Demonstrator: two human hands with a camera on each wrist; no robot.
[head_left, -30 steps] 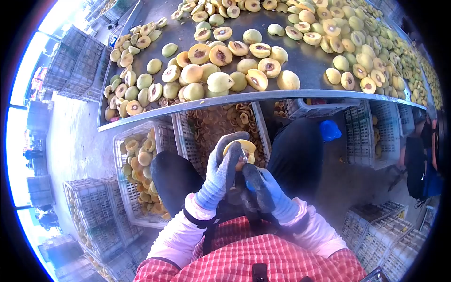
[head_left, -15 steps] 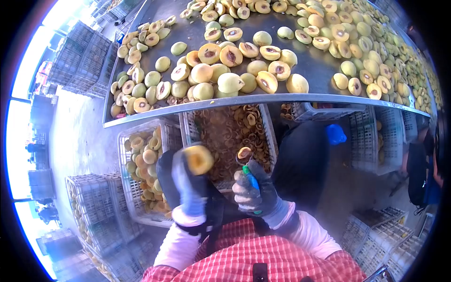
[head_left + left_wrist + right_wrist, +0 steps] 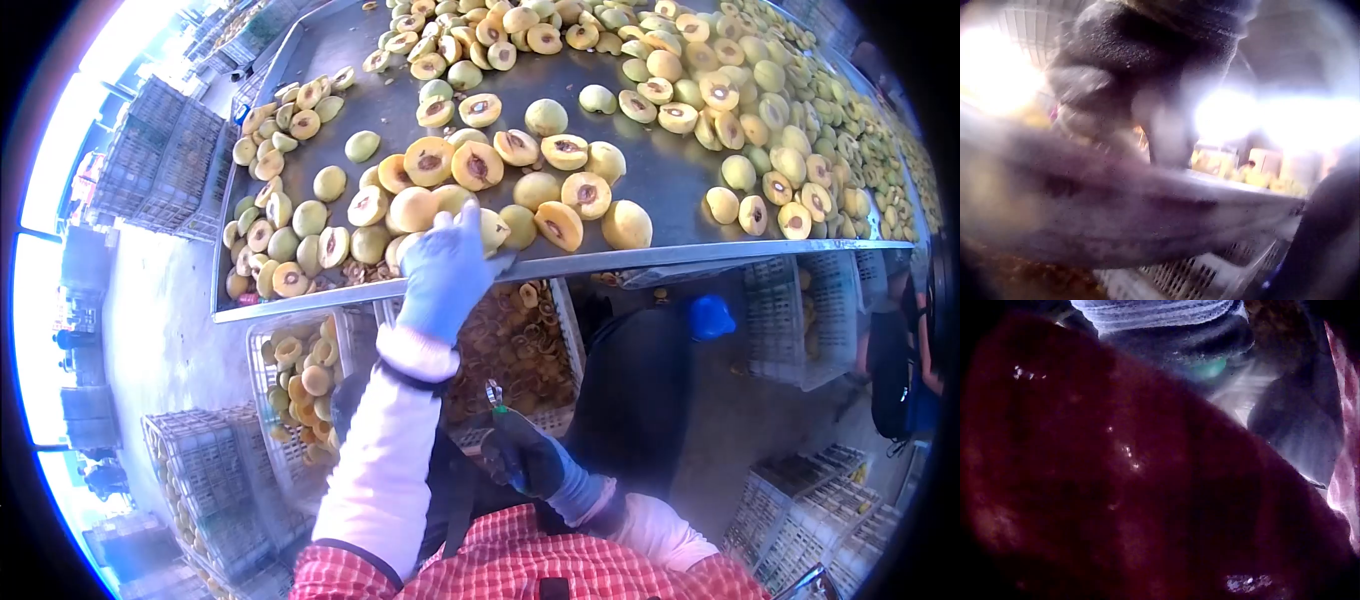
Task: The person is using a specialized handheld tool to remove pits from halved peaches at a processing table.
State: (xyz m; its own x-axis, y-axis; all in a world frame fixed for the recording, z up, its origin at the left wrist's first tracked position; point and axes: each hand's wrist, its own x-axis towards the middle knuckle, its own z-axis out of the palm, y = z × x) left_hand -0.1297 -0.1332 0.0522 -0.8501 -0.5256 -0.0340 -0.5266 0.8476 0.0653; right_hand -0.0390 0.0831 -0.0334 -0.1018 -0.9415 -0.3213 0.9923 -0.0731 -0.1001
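My gloved left hand (image 3: 447, 262) reaches over the near rim of the metal table, thumb and forefinger spread around a pale peach half (image 3: 492, 230). In the left wrist view, the dark-palmed glove (image 3: 1129, 69) points down behind the table edge, blurred. Low in front of my body, the gloved right hand (image 3: 525, 455) grips a pitting tool (image 3: 495, 396) with a looped metal tip and a bit of green handle showing. The tip holds no pit. A dark red surface hides most of the right wrist view; part of the green handle (image 3: 1210, 367) shows.
Many more peach halves (image 3: 476, 165) cover the metal table (image 3: 330, 296). Below its edge stand a crate of peach scraps (image 3: 574, 330) and, to the left, a crate of pitted halves (image 3: 258, 385). Stacked crates (image 3: 205, 480) flank both sides. A blue bag (image 3: 712, 317) lies beyond my right knee.
My hands parted; the left carried a pitted peach half leftward, no longer holds it, and moved up to the table. The right hand lowered, and the pit on the tool tip is gone.
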